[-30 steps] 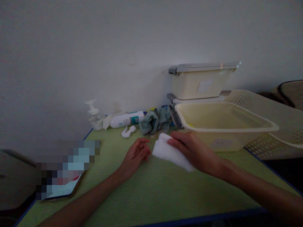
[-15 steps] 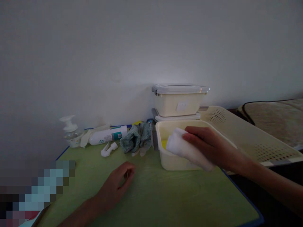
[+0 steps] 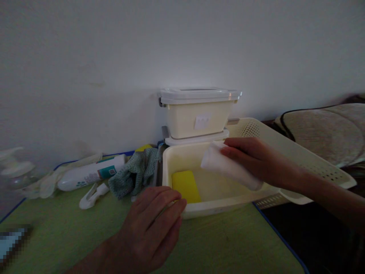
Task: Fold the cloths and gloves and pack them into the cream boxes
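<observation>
My right hand (image 3: 256, 160) is closed around a soft white folded cloth (image 3: 228, 166), slightly blurred, and holds it over the right part of an open cream storage box (image 3: 216, 207). A yellow sponge-like block (image 3: 186, 184) lies flat inside the box at its left end. At the box's near left corner, my left hand (image 3: 155, 224) has its fingers curled over the rim, gripping it. Just beyond that hand a grey-green mesh cloth (image 3: 137, 169) lies crumpled against the box's left side.
Behind stands a lidded cream box (image 3: 199, 118) on another lid. A perforated basket (image 3: 285, 152) extends to the right. On the left are a white spray bottle (image 3: 91, 173), its detached white nozzle (image 3: 92, 196) and a pump bottle (image 3: 17, 169). A blue edge borders the green tabletop (image 3: 228, 243).
My left hand has moved forward and right from above the table onto the box's corner. The white cloth stays in my right hand. The view has shifted right and closer, showing more inside the box.
</observation>
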The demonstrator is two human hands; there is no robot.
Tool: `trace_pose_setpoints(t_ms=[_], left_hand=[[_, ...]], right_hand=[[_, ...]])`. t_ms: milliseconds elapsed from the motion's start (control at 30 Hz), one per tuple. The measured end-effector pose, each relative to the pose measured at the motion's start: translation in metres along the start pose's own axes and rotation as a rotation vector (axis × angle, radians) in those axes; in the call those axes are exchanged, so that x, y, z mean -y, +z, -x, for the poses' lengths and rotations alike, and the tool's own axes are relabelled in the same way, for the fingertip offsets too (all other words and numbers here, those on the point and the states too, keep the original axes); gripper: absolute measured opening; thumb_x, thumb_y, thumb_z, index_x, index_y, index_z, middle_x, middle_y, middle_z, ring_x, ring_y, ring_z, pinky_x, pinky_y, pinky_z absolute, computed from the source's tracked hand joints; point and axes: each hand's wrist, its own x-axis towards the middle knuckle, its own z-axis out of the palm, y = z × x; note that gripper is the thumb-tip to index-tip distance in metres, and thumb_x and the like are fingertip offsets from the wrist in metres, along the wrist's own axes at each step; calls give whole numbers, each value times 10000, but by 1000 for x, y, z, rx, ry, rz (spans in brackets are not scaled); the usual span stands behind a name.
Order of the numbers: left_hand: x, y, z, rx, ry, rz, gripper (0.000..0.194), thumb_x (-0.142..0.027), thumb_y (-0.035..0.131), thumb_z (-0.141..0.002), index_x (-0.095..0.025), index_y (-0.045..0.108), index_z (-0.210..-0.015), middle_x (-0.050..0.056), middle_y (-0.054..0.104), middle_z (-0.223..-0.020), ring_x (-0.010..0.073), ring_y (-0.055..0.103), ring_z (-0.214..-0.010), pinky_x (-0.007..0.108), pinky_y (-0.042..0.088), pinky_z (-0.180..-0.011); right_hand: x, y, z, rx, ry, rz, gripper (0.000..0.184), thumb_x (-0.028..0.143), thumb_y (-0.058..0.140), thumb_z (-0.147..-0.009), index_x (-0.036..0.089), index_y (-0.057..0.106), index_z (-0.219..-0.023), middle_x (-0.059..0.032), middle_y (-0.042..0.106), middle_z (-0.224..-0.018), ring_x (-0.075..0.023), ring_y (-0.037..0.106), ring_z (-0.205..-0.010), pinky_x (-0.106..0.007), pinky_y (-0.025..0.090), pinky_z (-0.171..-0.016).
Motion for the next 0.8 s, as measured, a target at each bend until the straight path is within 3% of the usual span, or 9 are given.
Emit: trace_pose_setpoints(t_ms=[200, 400, 567, 700, 800], left_hand=[[4, 22, 0, 77, -9, -17, 201, -108, 410, -855, -112, 576, -968, 59, 663, -778, 165, 578, -738, 321, 442, -733], [6, 27, 18, 83, 29, -64, 231, -75, 428, -790, -146, 600, -927, -13, 584, -567, 140, 515, -552, 338, 433, -698], [6, 32, 30, 133, -3, -49, 254, -80, 404, -825, -169, 627, -904, -25, 575, -553, 124, 496, -523, 363, 410, -741], [7, 36, 33, 107, -11, -54, 272, -83, 395, -853, -204, 638, -859, -45, 560, -527, 112, 467, -497, 345, 393, -739], [7, 36, 34, 122, -27, -55, 305, -88, 368, -876, -222, 641, -850, -47, 557, -518, 123, 455, -501, 349, 372, -753]], right_hand=[[-22, 10, -10, 32, 3, -32, 367, 369, 405, -881, 195, 436, -560, 28, 465, -531, -95, 414, -502, -253, 265, -495], [-40, 22, -21, 122, 17, -39, 413, 439, 445, -859, 187, 435, -531, 46, 409, -495, -72, 354, -450, -238, 210, -436], [-41, 29, -31, 308, 67, 84, 313, 332, 528, -839, 173, 516, -569, 20, 505, -521, -76, 412, -448, -238, 236, -434], [-45, 40, -31, 537, 263, -53, 75, 184, 493, -843, 162, 553, -803, -9, 609, -636, -99, 522, -460, -215, 328, -413], [-48, 51, -27, 634, 424, -138, 216, 114, 450, -840, 137, 433, -1055, -35, 637, -727, -113, 561, -446, -211, 372, -385]])
